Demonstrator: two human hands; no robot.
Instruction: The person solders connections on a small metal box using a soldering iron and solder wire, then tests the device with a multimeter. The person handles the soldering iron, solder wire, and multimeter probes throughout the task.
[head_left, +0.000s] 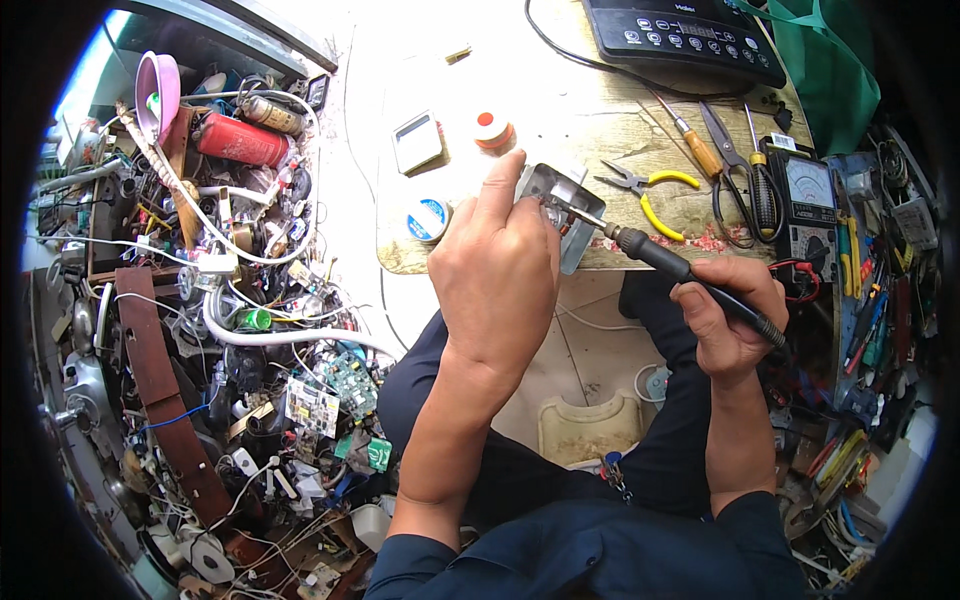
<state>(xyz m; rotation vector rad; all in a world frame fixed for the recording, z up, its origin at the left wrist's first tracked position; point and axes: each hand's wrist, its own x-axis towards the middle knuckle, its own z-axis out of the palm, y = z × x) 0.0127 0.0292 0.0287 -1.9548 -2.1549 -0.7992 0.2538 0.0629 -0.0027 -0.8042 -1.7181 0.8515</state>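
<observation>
My left hand [495, 270] grips a small metal-cased device [575, 208] at the table's front edge, index finger raised beside it and the other fingers curled round its left side. My right hand [730, 315] is closed on a black soldering iron [660, 258], whose tip reaches into the case beside my left fingertips; the exact point of contact is hidden. A round blue-and-white tin [428, 218], a white spool with a red centre [492, 128] and a small square silver-grey object [417, 141] lie around the device. Yellow-handled pliers [668, 220] lie to its right.
The wooden table [400, 255] also holds a black control panel [675, 30], screwdrivers [700, 150], scissors [734, 180] and an analogue multimeter [808, 195]. Piled parts, cables and a red cylinder [240, 140] crowd the left. A green bag [830, 70] and tools flank the right.
</observation>
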